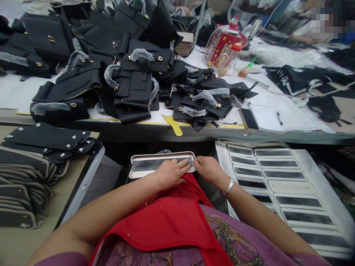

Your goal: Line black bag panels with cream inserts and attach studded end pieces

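A long, rounded bag panel lies across my lap, with a dark strip along its middle and a pale raised edge all round. My left hand rests flat on the panel's right half, fingers stretched over the dark strip. At the panel's right end my right hand is closed, thumb and fingers pinching the pale edge. What lies inside its curled fingers is hidden. A red apron covers my lap beneath the panel.
On the bench ahead lie many black handbags with plastic-wrapped handles and a yellow cut-out piece. Stacked panels stand at left. A pale board at right holds rows of dark-striped pieces. A red container stands farther back.
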Tool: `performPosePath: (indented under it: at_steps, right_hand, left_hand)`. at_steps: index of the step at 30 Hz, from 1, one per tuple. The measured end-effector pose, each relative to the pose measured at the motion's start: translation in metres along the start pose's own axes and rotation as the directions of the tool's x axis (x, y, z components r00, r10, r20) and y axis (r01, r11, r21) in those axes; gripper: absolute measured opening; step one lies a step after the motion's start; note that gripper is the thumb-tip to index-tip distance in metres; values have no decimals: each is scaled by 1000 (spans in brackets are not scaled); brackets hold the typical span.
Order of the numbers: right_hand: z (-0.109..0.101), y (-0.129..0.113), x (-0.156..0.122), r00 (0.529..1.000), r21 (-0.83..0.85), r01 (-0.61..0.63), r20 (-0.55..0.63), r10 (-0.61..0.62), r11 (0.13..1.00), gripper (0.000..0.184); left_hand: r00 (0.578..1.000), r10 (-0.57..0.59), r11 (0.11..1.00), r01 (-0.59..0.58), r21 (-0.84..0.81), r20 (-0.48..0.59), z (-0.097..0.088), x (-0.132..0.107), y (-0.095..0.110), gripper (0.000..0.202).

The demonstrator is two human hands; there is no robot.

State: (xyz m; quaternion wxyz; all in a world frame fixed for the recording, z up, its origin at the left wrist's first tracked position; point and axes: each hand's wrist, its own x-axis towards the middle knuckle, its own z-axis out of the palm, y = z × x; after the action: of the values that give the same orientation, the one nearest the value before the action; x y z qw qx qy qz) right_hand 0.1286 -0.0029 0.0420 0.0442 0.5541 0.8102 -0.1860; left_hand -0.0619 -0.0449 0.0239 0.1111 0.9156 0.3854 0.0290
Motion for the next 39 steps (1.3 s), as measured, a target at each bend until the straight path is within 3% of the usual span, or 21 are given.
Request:
performPosePath:
  at_steps: [2,3,6,8,9,11,14,16,17,21,22,24,30,34,39]
  right_hand:
    - [1,7,2,994,249,-59,101,34,967,33]
    - [2,12,3,980,413,-127,191,50,902,34]
    - [7,29,6,899,781,-379,438,-3,496,39]
    - [13,40,7,871,858,-448,482,-94,251,35]
    - [16,43,8,867,872,-459,482,-128,171,33]
    - [22,48,10,863,880,-471,475,-171,69,32]
    - [27,48,15,864,880,-475,467,-188,-1,35]
    - [25,46,19,868,885,-465,462,-182,24,38]
    - [23,45,21,869,886,-457,464,-170,85,40]
    - [4,35,26,850,711,-383,521,-77,590,41]
    - [-1,33,27,843,633,-356,535,-56,688,40]
    - [-8,28,27,838,535,-310,544,-39,786,39]
    - [-9,27,24,882,549,-260,469,-36,794,34]
    - [-3,27,21,930,494,-186,368,-10,849,33]
    - [2,21,19,954,460,-137,298,-8,877,32]
  left_hand:
    - [999,9,999,-11,36,41,3,8,1,58]
    - [999,14,999,-15,37,44,4,9,1,58]
    - [999,28,1000,-28,13,33,6,5,-2,55]
    - [999,32,999,-32,1,29,6,4,-3,55]
    - [999,33,999,-34,2,28,6,3,-3,56]
    - [999,37,999,-37,14,28,5,4,-5,57]
    - [999,29,999,-30,32,28,3,5,-8,59]
    - [999,25,999,-26,31,29,2,6,-11,60]
    - [999,30,999,-30,27,32,2,6,-12,60]
    - [997,65,998,-65,7,47,6,8,-11,61]
    - [997,62,998,-62,5,48,7,8,-11,62]
    - [998,47,999,-47,5,44,9,8,-10,62]
    - [998,42,999,-42,9,48,9,8,-9,63]
    - [998,39,999,-39,9,42,7,8,-9,62]
    - [999,36,999,-36,16,28,5,8,-8,62]
